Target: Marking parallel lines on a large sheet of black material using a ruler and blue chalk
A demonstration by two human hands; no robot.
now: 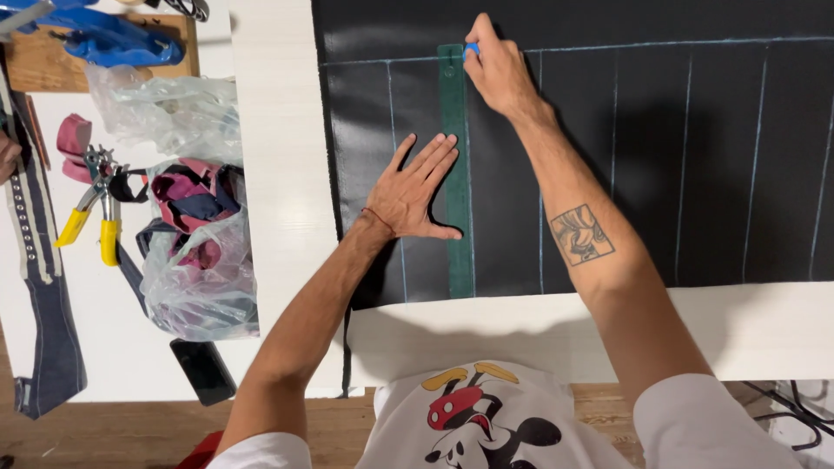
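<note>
A large black sheet of material [678, 165] lies flat on a white table [278, 156], marked with pale chalk lines. A long green ruler [455, 217] lies upright across it. My left hand [417, 191] presses flat on the sheet, fingers spread, its thumb and fingertips against the ruler's left edge. My right hand [497, 69] is at the ruler's far end, pinching a small blue piece of chalk [471, 49] against the ruler's right edge, near the horizontal chalk line.
Left of the sheet sit clear plastic bags with coloured straps [195, 234], yellow-handled pliers [95, 217], a studded denim belt [39, 287], a black phone [202, 371] and a wooden board with blue items [104, 43]. Another person's hand [7, 155] shows at the left edge.
</note>
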